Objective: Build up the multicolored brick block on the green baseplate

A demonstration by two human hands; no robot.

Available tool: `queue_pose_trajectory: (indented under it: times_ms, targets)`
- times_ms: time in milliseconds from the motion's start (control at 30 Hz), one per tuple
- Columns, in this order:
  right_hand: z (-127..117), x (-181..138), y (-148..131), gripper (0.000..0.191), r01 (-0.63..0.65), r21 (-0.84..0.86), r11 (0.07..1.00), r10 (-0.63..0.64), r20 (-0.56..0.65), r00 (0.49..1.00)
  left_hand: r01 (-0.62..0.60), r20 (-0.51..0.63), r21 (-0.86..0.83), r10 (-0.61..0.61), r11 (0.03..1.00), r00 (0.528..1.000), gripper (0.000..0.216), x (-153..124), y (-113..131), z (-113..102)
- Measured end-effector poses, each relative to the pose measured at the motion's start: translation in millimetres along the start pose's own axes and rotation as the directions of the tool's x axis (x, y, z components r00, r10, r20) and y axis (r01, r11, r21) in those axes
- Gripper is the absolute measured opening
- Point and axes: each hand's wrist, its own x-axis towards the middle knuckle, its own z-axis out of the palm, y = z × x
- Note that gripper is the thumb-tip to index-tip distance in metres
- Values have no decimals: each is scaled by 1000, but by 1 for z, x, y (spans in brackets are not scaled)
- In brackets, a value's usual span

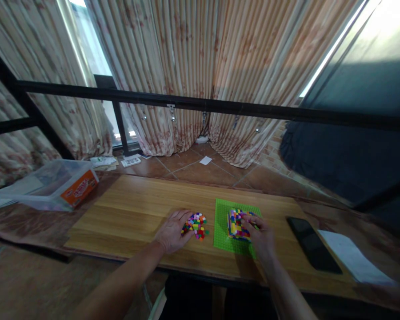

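Observation:
A loose pile of small multicoloured toy bricks [198, 224] lies on the wooden board. My left hand [173, 231] rests beside it with thumb and fingers apart, curving around the pile's left side. To the right, a green baseplate [221, 226] carries a low, block-shaped build of colourful bricks [235, 222]. My right hand [259, 231] is over the right part of this build, its fingertips pinched together at the top. Whatever sits between those fingertips is too small and covered to make out.
A black phone [313, 244] and white paper [355, 258] lie to the right. At the far left stands a clear plastic box [53, 184] with an orange label. A dark metal bar [186, 101] crosses beyond the board [133, 209], in front of the curtains [186, 53].

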Motion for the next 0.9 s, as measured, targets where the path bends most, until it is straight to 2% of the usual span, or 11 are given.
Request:
queue_pose_trajectory:
  times_ms: [67,133,233,300,333,400,500,600,767,900]
  targets:
    - [-4,-5,-9,28,45,-112,993,-50,-44,998,-1,-4,3,1,1000,1000,52,-1,0,0]
    - [-3,-16,-25,27,152,-228,962,-174,-81,981,-1,-1,5,1,1000,1000,52,-2,0,1]
    - [10,-42,-52,24,301,-221,928,-288,89,953,1,0,-3,-1,1000,1000,52,-2,-1,2]
    - [28,-61,-62,24,364,-213,907,-291,309,905,-2,-8,-11,2,1000,1000,52,-1,-1,3]
    - [37,-68,-64,25,381,-212,900,-282,383,880,-4,-10,-14,4,1000,1000,52,-1,-1,3]
    - [55,-77,-62,27,395,-255,883,-256,445,858,-4,-14,-15,4,1000,1000,52,-1,0,3]
    - [72,-79,-51,27,397,-333,855,-227,448,865,-1,-8,-14,1,1000,1000,53,-1,1,2]
    - [79,-75,-43,26,404,-342,848,-228,453,862,-4,6,-15,5,1000,1000,54,0,2,0]
    - [78,-72,-43,26,378,-276,884,-233,441,867,-3,6,-26,3,1000,1000,53,0,2,0]
    - [73,-78,-46,24,283,-221,933,-178,398,900,-5,-2,-34,5,999,1000,53,0,1,1]
